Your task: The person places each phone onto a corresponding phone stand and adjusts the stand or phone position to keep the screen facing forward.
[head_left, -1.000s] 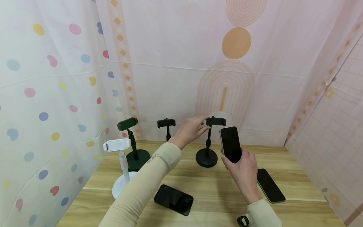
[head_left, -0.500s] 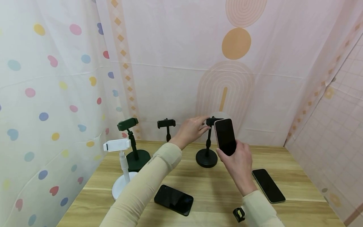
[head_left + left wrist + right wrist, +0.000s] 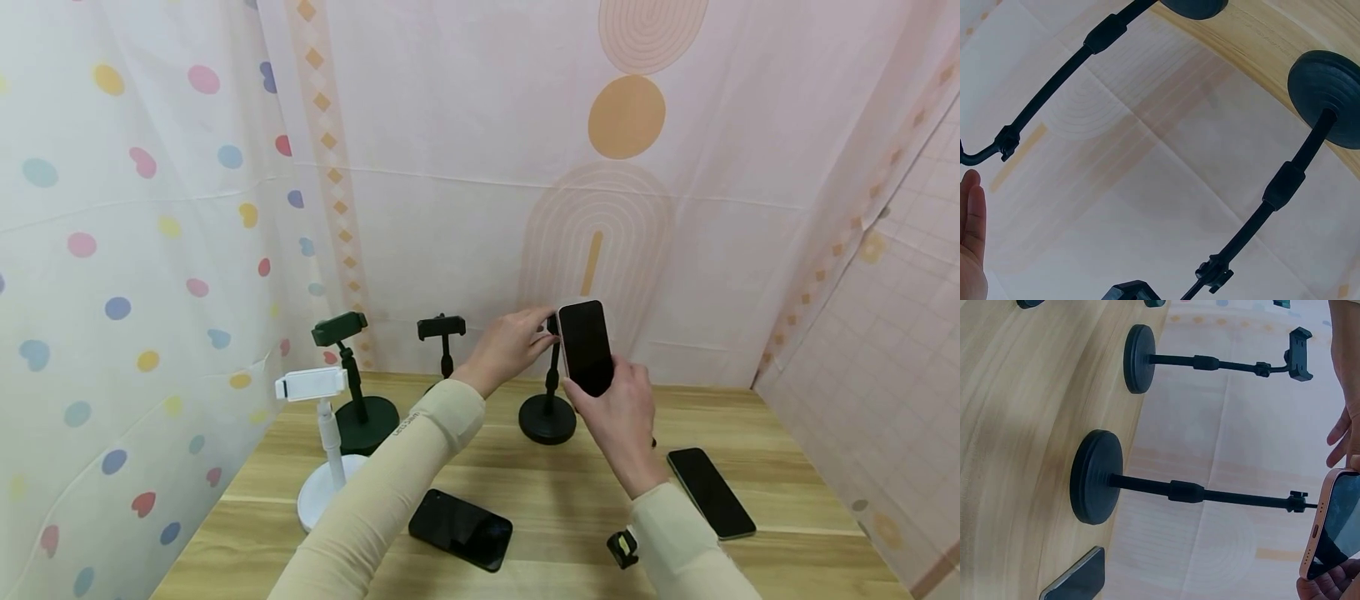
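Observation:
My right hand (image 3: 618, 417) grips a smartphone (image 3: 587, 346) by its lower part, dark screen facing me. The phone stands nearly upright in front of the clamp of a black phone stand (image 3: 547, 419), hiding most of that clamp. At the clamp's left end, my left hand (image 3: 506, 346) pinches it between thumb and forefinger. The right wrist view shows the pink-edged phone (image 3: 1313, 547) at the top of the stand's pole (image 3: 1241, 497), with left fingers (image 3: 1339, 434) at its corner. Only a few fingers of the left hand (image 3: 972, 219) enter the left wrist view.
Left of my arms stand a white phone stand (image 3: 311, 384), a dark green one (image 3: 366, 423) and a second black one (image 3: 441, 327). One phone (image 3: 461, 530) lies at the front middle of the wooden table, another (image 3: 711, 492) at the right. Patterned curtains (image 3: 450, 125) hang behind.
My right hand has moved the smartphone left and up, from beside the black stand to in front of its clamp. The left hand has stayed at the clamp's left end.

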The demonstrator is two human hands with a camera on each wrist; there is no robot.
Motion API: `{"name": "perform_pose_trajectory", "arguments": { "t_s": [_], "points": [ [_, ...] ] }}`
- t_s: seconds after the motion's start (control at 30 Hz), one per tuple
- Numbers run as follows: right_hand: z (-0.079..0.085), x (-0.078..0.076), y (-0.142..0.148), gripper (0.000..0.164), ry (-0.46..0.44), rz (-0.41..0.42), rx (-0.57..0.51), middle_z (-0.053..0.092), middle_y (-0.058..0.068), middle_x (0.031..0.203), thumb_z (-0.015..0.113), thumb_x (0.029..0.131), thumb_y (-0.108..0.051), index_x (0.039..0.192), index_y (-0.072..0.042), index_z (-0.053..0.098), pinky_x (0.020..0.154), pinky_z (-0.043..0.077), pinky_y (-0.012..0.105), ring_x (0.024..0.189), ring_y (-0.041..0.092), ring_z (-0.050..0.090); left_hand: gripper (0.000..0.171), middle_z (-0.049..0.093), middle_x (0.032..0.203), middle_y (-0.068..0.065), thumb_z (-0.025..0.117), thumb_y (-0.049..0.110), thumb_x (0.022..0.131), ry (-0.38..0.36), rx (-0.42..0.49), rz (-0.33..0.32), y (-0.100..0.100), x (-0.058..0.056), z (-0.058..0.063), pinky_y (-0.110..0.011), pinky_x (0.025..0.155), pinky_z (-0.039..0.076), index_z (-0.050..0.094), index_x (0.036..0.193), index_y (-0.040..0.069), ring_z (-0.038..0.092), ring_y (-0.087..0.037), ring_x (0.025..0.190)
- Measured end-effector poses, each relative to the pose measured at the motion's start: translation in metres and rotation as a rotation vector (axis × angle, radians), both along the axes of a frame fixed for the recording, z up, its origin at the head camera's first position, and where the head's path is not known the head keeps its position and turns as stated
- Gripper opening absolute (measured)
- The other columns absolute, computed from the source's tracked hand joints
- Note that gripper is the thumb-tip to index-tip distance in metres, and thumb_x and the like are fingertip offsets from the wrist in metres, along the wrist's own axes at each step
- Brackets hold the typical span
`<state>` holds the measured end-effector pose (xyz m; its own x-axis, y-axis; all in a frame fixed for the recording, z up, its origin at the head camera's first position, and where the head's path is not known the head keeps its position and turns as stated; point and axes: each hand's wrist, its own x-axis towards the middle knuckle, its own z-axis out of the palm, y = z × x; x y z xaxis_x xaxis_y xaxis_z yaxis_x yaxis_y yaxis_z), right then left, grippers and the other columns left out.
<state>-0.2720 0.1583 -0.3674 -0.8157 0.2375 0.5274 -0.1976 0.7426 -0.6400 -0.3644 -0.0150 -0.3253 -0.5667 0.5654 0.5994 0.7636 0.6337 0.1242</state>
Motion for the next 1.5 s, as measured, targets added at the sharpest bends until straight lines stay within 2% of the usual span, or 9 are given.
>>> {"name": "perform_pose_trajectory", "arguments": {
  "t_s": [0.37, 0.67, 1.0, 1.2, 1.5],
  "points": [
    [0.005, -0.008, -0.006, 0.07, -0.03, 0.001, -0.045, 0.057, 0.02, 0.103, 0.08, 0.078, -0.044, 0.124, 0.005, 0.06, 0.075, 0.043, 0.045, 0.093, 0.033, 0.049, 0.047, 0.064, 0.126, -0.008, 0.067, 0.02, 0.097, 0.018, 0.004, -0.001, 0.002, 0.0, -0.002, -0.029, 0.085, 0.053, 0.055, 0.14, 0.006, 0.068, -0.017, 0.1],
    [0.011, -0.013, -0.012, 0.071, -0.031, 0.033, -0.072, 0.058, 0.019, 0.107, 0.08, 0.079, -0.045, 0.126, 0.003, 0.058, 0.078, 0.043, 0.046, 0.097, 0.032, 0.05, 0.025, 0.067, 0.115, -0.007, 0.069, 0.014, 0.096, 0.03, 0.034, -0.012, 0.003, -0.001, -0.004, -0.03, 0.082, 0.054, 0.064, 0.119, 0.007, 0.068, -0.019, 0.098],
    [0.015, -0.019, -0.016, 0.071, -0.056, 0.046, -0.112, 0.056, 0.019, 0.112, 0.079, 0.081, -0.047, 0.126, 0.004, 0.059, 0.079, 0.044, 0.047, 0.1, 0.033, 0.05, 0.028, 0.067, 0.115, -0.008, 0.07, 0.013, 0.095, 0.067, 0.079, -0.002, 0.006, -0.004, -0.012, -0.029, 0.083, 0.054, 0.064, 0.121, 0.006, 0.068, -0.019, 0.098],
    [0.015, -0.023, -0.016, 0.076, -0.085, 0.049, -0.133, 0.055, 0.021, 0.115, 0.079, 0.081, -0.048, 0.13, 0.005, 0.056, 0.083, 0.045, 0.048, 0.103, 0.034, 0.051, 0.024, 0.07, 0.111, -0.009, 0.071, 0.011, 0.093, 0.098, 0.13, -0.011, 0.008, -0.004, -0.015, -0.029, 0.081, 0.055, 0.066, 0.116, 0.006, 0.07, -0.019, 0.096],
    [0.013, -0.03, -0.013, 0.074, -0.064, 0.056, -0.157, 0.055, 0.02, 0.112, 0.079, 0.081, -0.048, 0.127, 0.006, 0.057, 0.081, 0.044, 0.048, 0.101, 0.033, 0.051, 0.023, 0.072, 0.106, -0.007, 0.072, 0.011, 0.093, 0.136, 0.163, -0.014, 0.011, -0.006, -0.017, -0.029, 0.076, 0.056, 0.068, 0.115, 0.007, 0.07, -0.017, 0.09]
  ]
}}
